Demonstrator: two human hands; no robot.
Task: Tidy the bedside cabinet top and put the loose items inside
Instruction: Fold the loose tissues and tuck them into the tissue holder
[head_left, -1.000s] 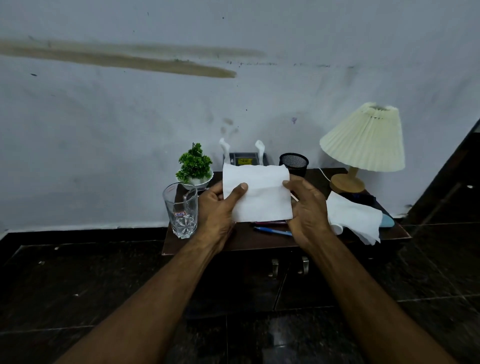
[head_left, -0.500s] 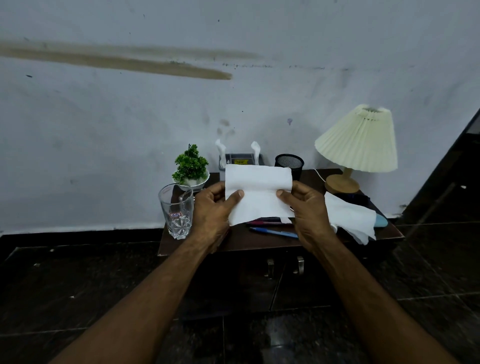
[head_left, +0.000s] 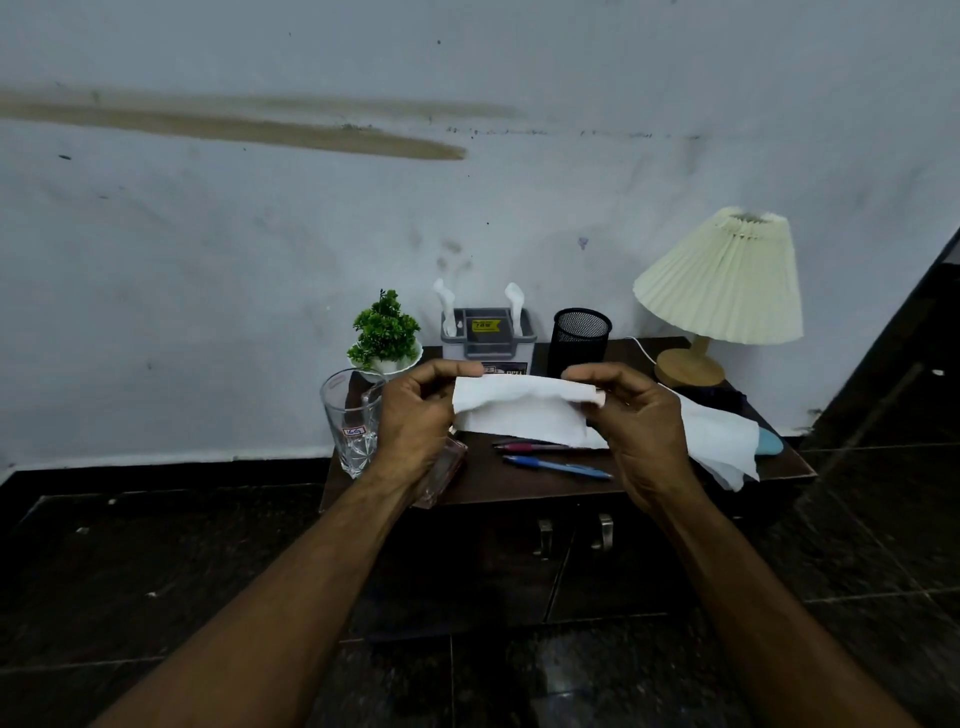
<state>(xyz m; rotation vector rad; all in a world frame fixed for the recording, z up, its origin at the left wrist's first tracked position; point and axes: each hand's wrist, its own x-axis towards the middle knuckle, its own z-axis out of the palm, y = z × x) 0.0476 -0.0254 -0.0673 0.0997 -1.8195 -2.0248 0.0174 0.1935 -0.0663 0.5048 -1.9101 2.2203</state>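
Folding tissue (head_left: 519, 415), my left hand (head_left: 415, 421), right hand (head_left: 641, 426) pinching ends; pens (head_left: 556, 466), glass (head_left: 353, 421) left on worktop (head_left: 519, 486), cabinet doors (head_left: 613, 582) shut.

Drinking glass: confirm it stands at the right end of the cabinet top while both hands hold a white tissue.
Not right. The head view shows the drinking glass at the left end, beside the small plant; the lamp stands at the right end. The left hand and right hand do hold the white tissue.

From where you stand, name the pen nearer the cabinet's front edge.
The blue pen; the red pen lies just behind it, farther from the edge.
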